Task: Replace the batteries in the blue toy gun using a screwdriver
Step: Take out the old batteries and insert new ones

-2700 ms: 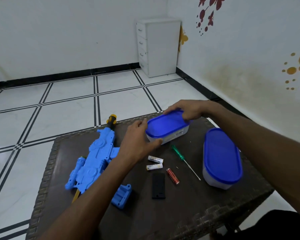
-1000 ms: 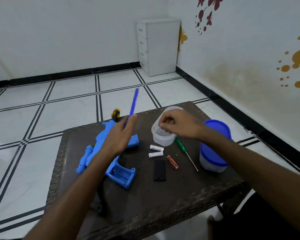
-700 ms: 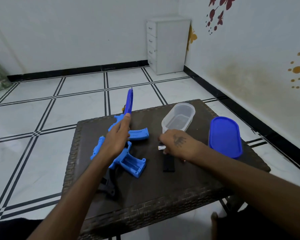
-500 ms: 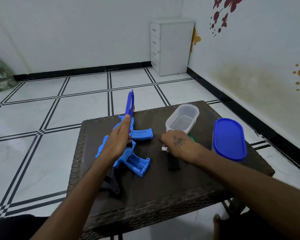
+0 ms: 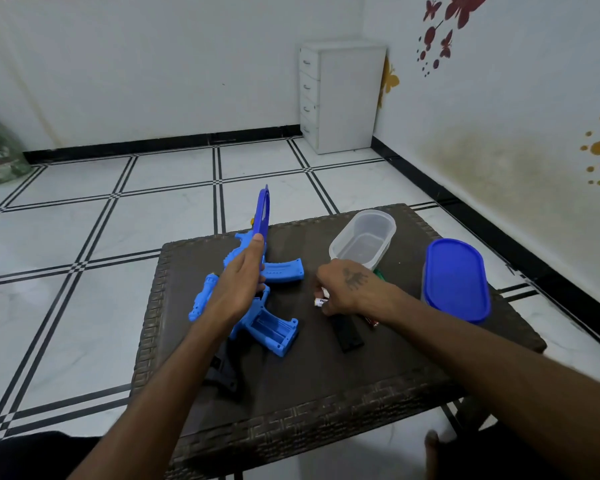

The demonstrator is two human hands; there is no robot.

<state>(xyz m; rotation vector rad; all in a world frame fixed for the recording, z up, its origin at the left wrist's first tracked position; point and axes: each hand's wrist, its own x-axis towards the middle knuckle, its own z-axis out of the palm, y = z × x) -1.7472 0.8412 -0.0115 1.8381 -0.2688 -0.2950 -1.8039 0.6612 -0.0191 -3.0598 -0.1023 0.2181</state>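
The blue toy gun (image 5: 278, 271) lies on the dark table (image 5: 326, 393), its open battery bay (image 5: 274, 329) facing up. My left hand (image 5: 238, 289) hovers over the gun and holds a blue lid (image 5: 263, 216) upright on its edge. My right hand (image 5: 347, 287) rests on the table with its fingers closed on a white battery (image 5: 320, 301). A black battery cover (image 5: 349, 332) lies just below that hand. A red battery (image 5: 371, 321) and the green screwdriver handle (image 5: 379, 273) peek out beside my right wrist.
An open clear tub (image 5: 362, 240) stands at the table's back. A second tub with a blue lid (image 5: 456, 280) sits at the right edge. A black part (image 5: 222, 372) lies under my left forearm. A white drawer cabinet (image 5: 340, 95) stands in the room's corner.
The lid came off the small tub and stays upright in my left hand. My right hand left the tub and came down onto the white batteries. The camera view shifted left.
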